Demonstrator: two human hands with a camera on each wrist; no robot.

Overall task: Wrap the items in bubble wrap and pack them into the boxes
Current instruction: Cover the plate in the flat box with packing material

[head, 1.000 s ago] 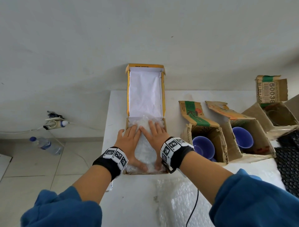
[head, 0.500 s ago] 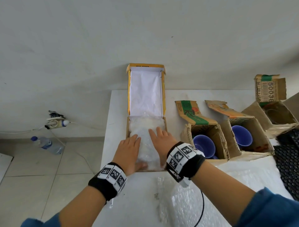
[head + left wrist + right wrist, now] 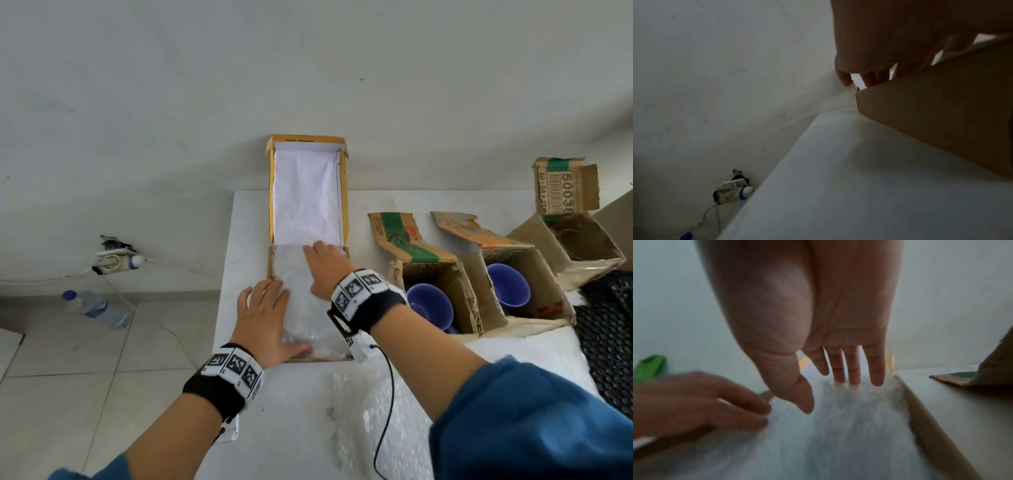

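Observation:
A long cardboard box (image 3: 271,260) with a raised yellow-edged lid (image 3: 308,192) stands near the table's left side. A bundle of bubble wrap (image 3: 308,308) fills it; what the wrap covers is hidden. My left hand (image 3: 265,320) lies flat on the bundle's near left part, fingers straight. My right hand (image 3: 325,269) reaches further in, its straight fingertips (image 3: 853,378) touching the bundle's far end (image 3: 859,418) by the lid's fold. In the left wrist view the box's brown side wall (image 3: 941,113) shows under my left hand (image 3: 879,48).
Right of the long box stand open cartons: two (image 3: 442,274) (image 3: 527,270) each hold a purple cup (image 3: 430,306) (image 3: 507,284), a third (image 3: 579,246) sits further right. Loose bubble wrap (image 3: 394,421) lies on the white table (image 3: 246,240). A black mat (image 3: 609,335) is at the right edge.
My right hand has slid forward to the far end of the bundle. My left hand has drawn back toward the near left corner. Both arms have pulled back from the camera.

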